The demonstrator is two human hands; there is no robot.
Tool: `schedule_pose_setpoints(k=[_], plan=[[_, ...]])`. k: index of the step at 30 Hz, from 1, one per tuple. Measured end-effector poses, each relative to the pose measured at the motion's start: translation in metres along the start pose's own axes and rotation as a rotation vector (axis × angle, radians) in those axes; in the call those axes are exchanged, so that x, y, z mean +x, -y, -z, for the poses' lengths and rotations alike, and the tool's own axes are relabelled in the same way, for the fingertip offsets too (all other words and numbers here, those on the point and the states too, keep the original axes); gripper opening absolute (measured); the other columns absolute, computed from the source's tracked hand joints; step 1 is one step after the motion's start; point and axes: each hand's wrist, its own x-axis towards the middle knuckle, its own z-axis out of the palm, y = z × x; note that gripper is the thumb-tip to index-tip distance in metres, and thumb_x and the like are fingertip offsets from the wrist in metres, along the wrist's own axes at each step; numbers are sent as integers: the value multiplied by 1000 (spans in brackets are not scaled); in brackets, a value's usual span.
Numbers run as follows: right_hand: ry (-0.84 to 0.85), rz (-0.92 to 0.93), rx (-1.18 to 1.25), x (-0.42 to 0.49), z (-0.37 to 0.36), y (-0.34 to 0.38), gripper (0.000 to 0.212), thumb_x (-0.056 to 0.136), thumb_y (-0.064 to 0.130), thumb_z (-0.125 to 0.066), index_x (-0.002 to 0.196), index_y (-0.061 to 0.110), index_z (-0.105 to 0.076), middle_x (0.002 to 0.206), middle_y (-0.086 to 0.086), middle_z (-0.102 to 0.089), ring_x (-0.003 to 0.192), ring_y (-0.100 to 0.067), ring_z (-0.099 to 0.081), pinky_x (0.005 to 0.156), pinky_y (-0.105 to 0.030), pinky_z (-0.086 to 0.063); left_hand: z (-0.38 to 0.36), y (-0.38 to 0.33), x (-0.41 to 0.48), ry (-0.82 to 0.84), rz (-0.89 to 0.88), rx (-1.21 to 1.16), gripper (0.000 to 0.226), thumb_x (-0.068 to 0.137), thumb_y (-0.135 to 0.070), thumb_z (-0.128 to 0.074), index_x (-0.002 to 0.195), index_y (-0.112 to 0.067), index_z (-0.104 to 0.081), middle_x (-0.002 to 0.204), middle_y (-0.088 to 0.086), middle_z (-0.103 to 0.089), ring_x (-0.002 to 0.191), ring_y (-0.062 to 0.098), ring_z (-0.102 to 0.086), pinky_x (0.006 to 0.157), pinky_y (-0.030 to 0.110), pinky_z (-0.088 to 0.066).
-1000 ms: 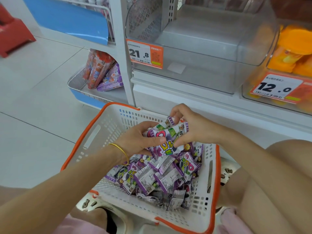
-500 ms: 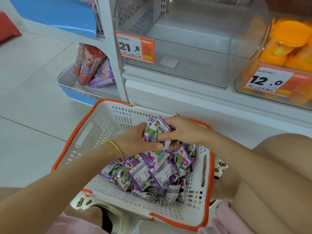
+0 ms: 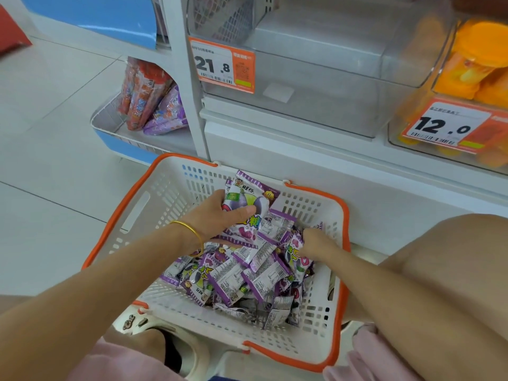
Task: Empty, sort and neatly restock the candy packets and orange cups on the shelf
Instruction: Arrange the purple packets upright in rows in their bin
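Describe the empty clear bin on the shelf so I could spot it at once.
Find the white shelf unit behind the orange-rimmed basket. Directly above the basket sits a clear plastic bin. It bears the price tag reading 21.8 and looks empty, whereas the bin to its right, tagged 12.0, holds orange cups.

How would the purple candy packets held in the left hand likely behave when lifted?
Probably floppy: the candy packets fan unevenly above the left hand. Likely slippery, given glossy film. Probably light, since one hand holds several.
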Motion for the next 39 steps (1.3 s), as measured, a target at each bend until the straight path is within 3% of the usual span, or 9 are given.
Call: schedule_pose_setpoints(k=[3, 7, 11, 15, 21, 26, 32, 36, 39], plan=[[-32, 19, 185, -13, 34, 13, 11, 87, -2, -58, 89, 4, -49, 79, -4, -46, 61, -15, -53, 43, -21, -48, 1, 2, -5, -9, 7, -87, 109, 56, -80, -60, 138, -11, -36, 134, 10, -50, 118, 28, -51, 81, 35, -56], [-124, 207, 553, -61, 91, 28, 59, 85, -6, -61, 135, 16, -39, 121, -1, -40, 86, -23, -60, 65, -39, -59, 5, 12, -3, -99, 87, -322, 125, 35, -87, -66, 139, -25, -35, 136, 7, -52, 120, 32, -53, 95, 50, -48], [-208, 380, 866, -97, 104, 30, 47, 82, -7, -60, 105, 33, -56, 123, -6, -55, 100, -36, -63, 84, -53, -54, 4, 20, 2, -195, 61, -359, 115, 35, -92, -60, 129, -28, -42, 127, 7, -59, 114, 32, -58, 97, 54, -44], [-124, 304, 1261, -111, 102, 43, 29, 83, -9, -56, 91, 18, -50, 99, -14, -59, 74, -27, -63, 62, -34, -49, -4, 4, -11, -260, 41, -346, 97, 61, -84, -50, 138, -29, -30, 137, 6, -50, 121, 33, -51, 103, 52, -40], [92, 352, 1619, -119, 99, 57, 36, 80, -19, -52, 101, 10, -53, 92, -18, -64, 62, -23, -68, 50, -33, -58, -12, -19, -24, -266, 23, -508, 44, 91, -49, -49, 124, -23, -34, 127, 13, -50, 104, 33, -61, 64, 43, -60], [155, 361, 1670, -118, 89, 66, 15, 85, 1, -59, 98, 7, -58, 93, -16, -69, 81, -26, -66, 68, -35, -59, -20, -25, -23, -264, -83, -467, 60, 86, -60, -48, 131, -24, -29, 140, 12, -42, 117, 33, -55, 76, 46, -58], [-136, 380, 1304, -113, 72, 77, 21, 87, 35, -65, 97, 19, -56, 113, -18, -64, 108, -36, -60, 100, -55, -44, -24, -37, -27, -205, -167, -488, 84, 71, -84, -39, 138, -37, -25, 139, 5, -47, 117, 24, -57, 92, 53, -49], [31, 457, 1398, -114, 78, 82, 41, 85, 34, -67, 120, 24, -47, 126, -10, -58, 116, -27, -58, 97, -53, -46, -22, -45, -31, -185, -286, -357, 46, 94, -52, -40, 126, -21, -27, 114, -21, -45, 104, -5, -47, 95, 25, -41], [265, 562, 1458, -123, 92, 83, 46, 83, 29, -60, 127, 18, -52, 116, -11, -66, 100, -24, -66, 80, -35, -56, -11, -55, -31, -168, -369, -235, 35, 99, -37, -37, 124, -13, -34, 105, -10, -49, 91, -8, -51, 76, 6, -44]])
